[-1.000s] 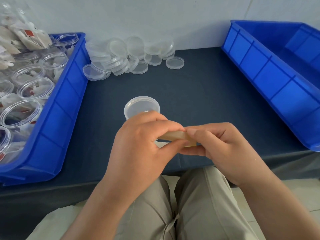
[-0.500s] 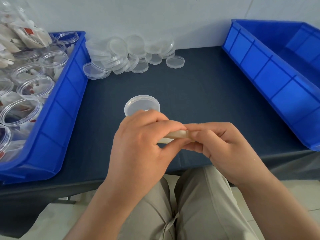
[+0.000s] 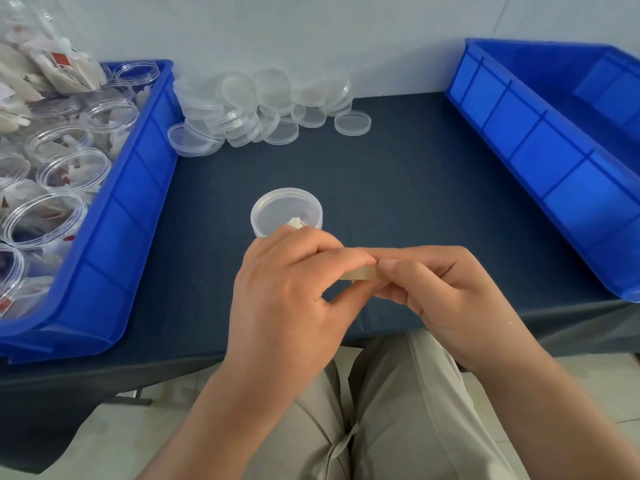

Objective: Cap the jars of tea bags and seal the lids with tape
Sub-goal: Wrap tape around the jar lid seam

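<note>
Head view: the left hand (image 3: pixel 287 289) and right hand (image 3: pixel 440 292) each pinch one end of a tan tape strip (image 3: pixel 360 273), stretched just in front of the capped jar (image 3: pixel 286 211), probably to seal its lid. The left hand hides the jar's near edge. Spare lids (image 3: pixel 263 105) lie behind; open jars (image 3: pixel 74 169) fill the left bin (image 3: pixel 114 237).

Blue bins (image 3: pixel 114 237), navy tablecloth (image 3: pixel 398 188), seemingly tan tape (image 3: pixel 360 273)
</note>
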{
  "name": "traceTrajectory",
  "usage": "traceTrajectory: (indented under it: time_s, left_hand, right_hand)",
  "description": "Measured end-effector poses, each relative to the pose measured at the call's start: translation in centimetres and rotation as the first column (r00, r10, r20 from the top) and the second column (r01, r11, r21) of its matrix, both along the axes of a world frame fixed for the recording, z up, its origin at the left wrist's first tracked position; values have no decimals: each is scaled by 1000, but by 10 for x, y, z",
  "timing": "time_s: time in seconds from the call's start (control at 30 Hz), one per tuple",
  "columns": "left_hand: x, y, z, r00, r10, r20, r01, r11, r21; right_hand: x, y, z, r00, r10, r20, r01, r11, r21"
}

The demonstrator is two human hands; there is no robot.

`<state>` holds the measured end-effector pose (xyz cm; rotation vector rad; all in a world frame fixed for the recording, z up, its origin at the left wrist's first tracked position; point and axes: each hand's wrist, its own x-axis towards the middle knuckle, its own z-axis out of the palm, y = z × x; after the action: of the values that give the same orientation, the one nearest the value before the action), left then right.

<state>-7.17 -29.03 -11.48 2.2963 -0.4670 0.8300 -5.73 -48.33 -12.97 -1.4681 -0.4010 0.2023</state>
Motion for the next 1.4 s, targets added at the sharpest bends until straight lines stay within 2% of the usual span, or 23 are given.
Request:
traceTrajectory:
  time_s: [0.23, 0.4, 0.67, 1.4]
  left_hand:
    - [0, -1, -3, 1000, 2, 15, -2, 1000, -14]
    - [0, -3, -2, 1000, 10, 26, -10, 1000, -12]
    - [0, -2, 1, 1000, 2, 15, -2, 999, -34]
    - [0, -2, -2, 1000, 15, 21, -14, 998, -54]
  right_hand:
    - [-2, 2, 2, 1000, -9, 3, 9, 1000, 20]
    - [0, -2, 1, 999, -40, -10, 40, 999, -33]
    - [1, 1, 4, 1000, 8, 1, -8, 999, 31]
    - [1, 5, 1, 1000, 10, -2, -9, 998, 56]
